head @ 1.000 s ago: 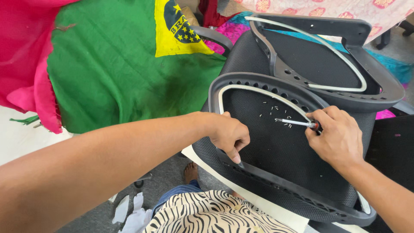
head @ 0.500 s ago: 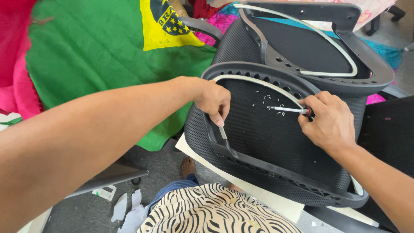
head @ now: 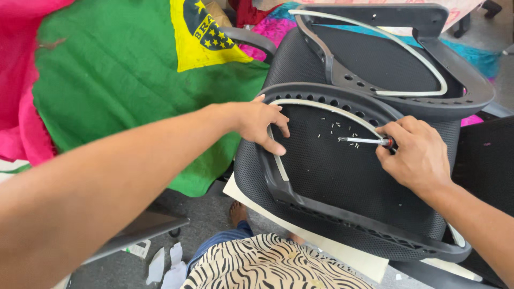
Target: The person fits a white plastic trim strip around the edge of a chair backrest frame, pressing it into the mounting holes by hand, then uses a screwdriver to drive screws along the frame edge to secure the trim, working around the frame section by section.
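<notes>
A black mesh chair back [head: 342, 182] lies tilted in front of me, framed by a black plastic rim [head: 300, 200] with a pale strip along its inner edge. My left hand [head: 261, 124] presses on the rim's upper left part, fingers on the pale strip. My right hand [head: 416, 154] grips a small screwdriver [head: 363, 141] whose metal shaft points left over the mesh. Several small pale staples [head: 338, 128] lie scattered on the mesh near the tip.
A second black chair back [head: 396, 59] with a white strip lies behind the first. A green and yellow flag cloth [head: 134, 80] and pink fabric [head: 21, 107] cover the left. A zebra-print cloth [head: 267, 267] sits below. Paper scraps [head: 163, 265] lie on the grey floor.
My left hand slid up along the rim from its lower left side to its upper left curve. My right hand stayed on the screwdriver. The camera moved closer.
</notes>
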